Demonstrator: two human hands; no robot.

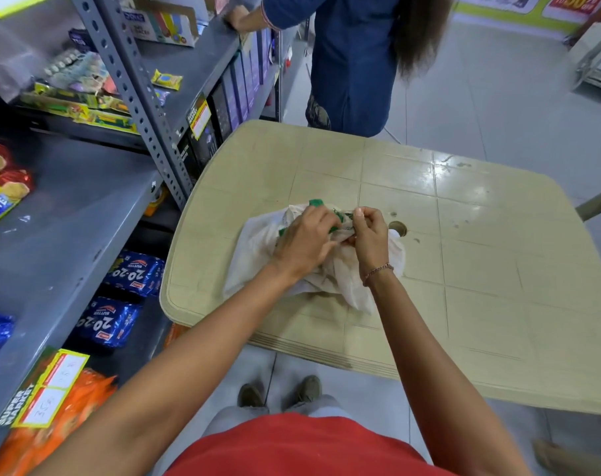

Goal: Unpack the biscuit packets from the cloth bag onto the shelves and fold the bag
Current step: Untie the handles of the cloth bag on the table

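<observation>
here the crumpled white cloth bag with green print (257,249) lies on the beige plastic table (464,269); left hand (304,243) grips its bunched top with curled fingers, right hand (369,235) pinches the same bunch

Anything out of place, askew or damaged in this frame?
Little stands out. The white cloth bag with green print lies crumpled on the beige plastic table, not yet folded flat, with the left hand and right hand gripping its top. One small yellow packet lies alone and askew on the grey metal shelf.
</observation>
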